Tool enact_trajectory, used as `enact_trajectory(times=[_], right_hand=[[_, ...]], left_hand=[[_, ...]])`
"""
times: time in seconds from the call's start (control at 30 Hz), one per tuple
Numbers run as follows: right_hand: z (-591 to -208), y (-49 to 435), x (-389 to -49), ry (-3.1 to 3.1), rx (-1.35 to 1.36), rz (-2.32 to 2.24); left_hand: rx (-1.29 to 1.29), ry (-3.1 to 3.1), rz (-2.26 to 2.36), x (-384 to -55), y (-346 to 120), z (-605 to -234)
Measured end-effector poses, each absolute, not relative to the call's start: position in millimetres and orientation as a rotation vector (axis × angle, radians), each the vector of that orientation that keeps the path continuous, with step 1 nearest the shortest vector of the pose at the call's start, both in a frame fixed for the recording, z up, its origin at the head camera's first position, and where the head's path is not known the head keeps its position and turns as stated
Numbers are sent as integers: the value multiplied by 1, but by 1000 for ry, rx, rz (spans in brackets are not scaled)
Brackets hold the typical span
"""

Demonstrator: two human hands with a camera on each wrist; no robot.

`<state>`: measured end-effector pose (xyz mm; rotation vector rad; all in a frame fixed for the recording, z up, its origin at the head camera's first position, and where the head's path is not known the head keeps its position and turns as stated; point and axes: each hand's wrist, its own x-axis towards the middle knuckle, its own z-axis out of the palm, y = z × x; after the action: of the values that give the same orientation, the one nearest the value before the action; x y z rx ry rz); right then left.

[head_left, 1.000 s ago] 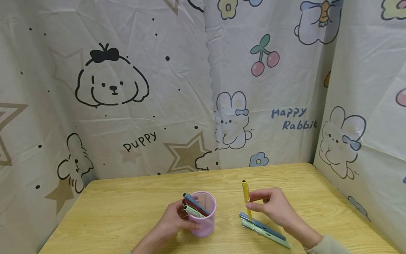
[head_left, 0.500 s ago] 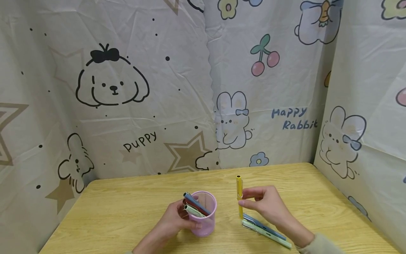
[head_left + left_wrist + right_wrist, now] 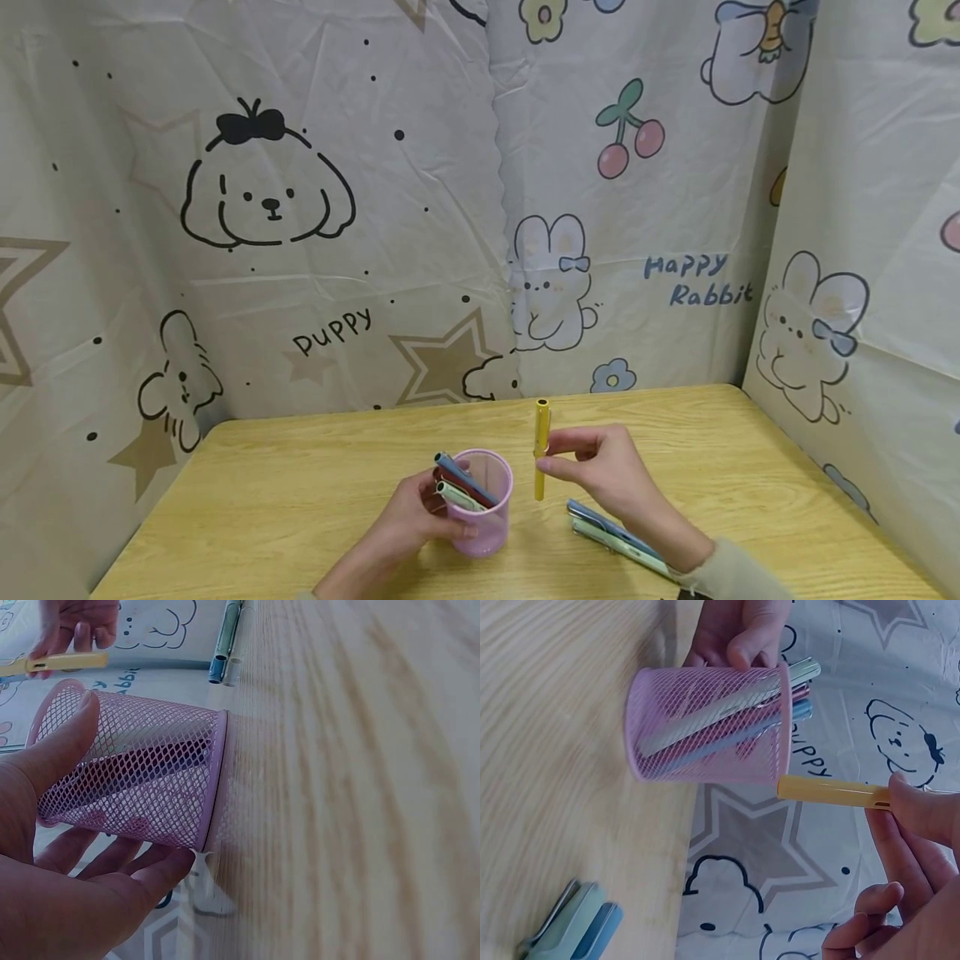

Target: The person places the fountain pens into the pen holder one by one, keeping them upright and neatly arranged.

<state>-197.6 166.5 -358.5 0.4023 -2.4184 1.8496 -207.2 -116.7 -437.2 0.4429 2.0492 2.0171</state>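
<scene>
My left hand [image 3: 412, 518] holds a pink mesh pen cup [image 3: 483, 533] upright on the table, thumb on the near side and fingers around the back. Inside lean a blue pen [image 3: 462, 477], a dark red pen [image 3: 447, 481] and a pale green pen [image 3: 459, 497], tops over the rim. My right hand [image 3: 600, 467] pinches a yellow pen [image 3: 541, 450] upright between thumb and fingertips, just right of the cup. In the right wrist view the yellow pen's lower end [image 3: 791, 787] is close beside the cup's rim [image 3: 785, 724], outside the opening.
Beneath my right forearm a second blue pen [image 3: 600, 518] and a second pale green pen [image 3: 615, 542] lie side by side on the wooden table [image 3: 300, 492]. A printed cloth [image 3: 420, 208] hangs behind the table and along its sides.
My right hand has carried the yellow pen left and up, away from the two lying pens and nearer the cup. The left hand and cup have stayed in place.
</scene>
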Motion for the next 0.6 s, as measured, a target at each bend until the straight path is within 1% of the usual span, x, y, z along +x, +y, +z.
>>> enact_trajectory(times=[0.6], right_hand=[[-358, 131, -206, -2319, 521, 1885]], left_hand=[[422, 2088, 1970, -207, -117, -437]])
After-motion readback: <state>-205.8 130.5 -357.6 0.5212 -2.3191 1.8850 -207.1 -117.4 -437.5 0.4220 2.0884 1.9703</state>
